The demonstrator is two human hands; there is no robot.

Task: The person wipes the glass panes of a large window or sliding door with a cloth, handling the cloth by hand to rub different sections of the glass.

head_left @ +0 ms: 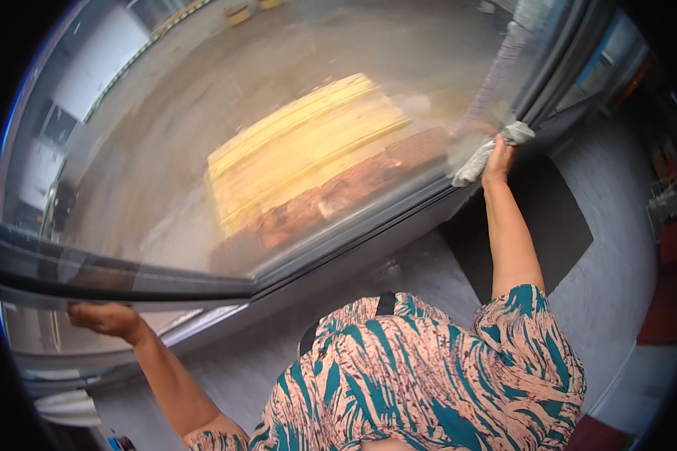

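A large glass panel (165, 218) with a dark frame (353, 239) stretches across the view in front of me. My right hand (498, 161) is closed around a pale, crumpled cloth (470, 170). It presses the cloth to the glass by the frame's right-hand corner, with cloth sticking out on both sides of the fingers. At the lower left, my left hand (107, 320) is closed at the frame's edge, its fingers curled and partly hidden. My arms are spread wide apart.
Through the glass show a yellow ribbed slab (308, 143), reddish bricks (338, 192) and brown ground, all blurred. On my side lie a grey floor (617, 180) and a dark mat (538, 218). Red items (666, 293) stand at the right edge.
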